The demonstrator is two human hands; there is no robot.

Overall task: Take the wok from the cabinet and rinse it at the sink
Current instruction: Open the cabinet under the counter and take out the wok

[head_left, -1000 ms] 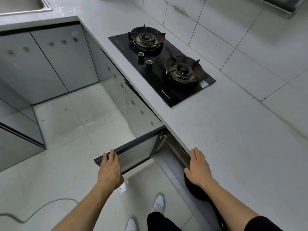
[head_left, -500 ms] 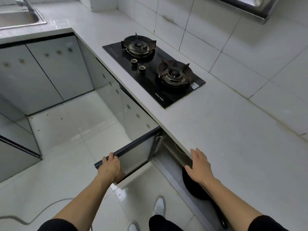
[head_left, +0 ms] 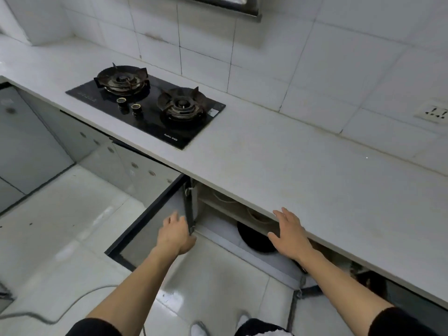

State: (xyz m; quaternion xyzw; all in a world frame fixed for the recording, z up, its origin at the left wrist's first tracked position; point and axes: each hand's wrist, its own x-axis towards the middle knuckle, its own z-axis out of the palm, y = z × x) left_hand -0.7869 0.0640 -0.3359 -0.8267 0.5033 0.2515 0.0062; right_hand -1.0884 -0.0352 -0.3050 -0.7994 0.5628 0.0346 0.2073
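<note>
A black wok (head_left: 254, 240) sits on the cabinet floor under the white countertop (head_left: 291, 170), mostly hidden by the counter edge and my right hand. The cabinet door (head_left: 148, 221) on the left stands wide open. My left hand (head_left: 175, 235) hovers in front of the door's hinge side, fingers loosely extended, holding nothing. With fingers spread, my right hand (head_left: 289, 232) is at the counter's front edge, just above the wok, and grips nothing. The sink is out of view.
A black two-burner gas stove (head_left: 148, 105) is set into the counter at the back left. A second cabinet door (head_left: 308, 293) hangs open at the right. A thin cable (head_left: 60, 311) lies on the tiled floor at the lower left. My shoes show at the bottom.
My left hand has let go of the door's top edge and moved right toward the cabinet opening. The view has swung right and the sink has left the frame.
</note>
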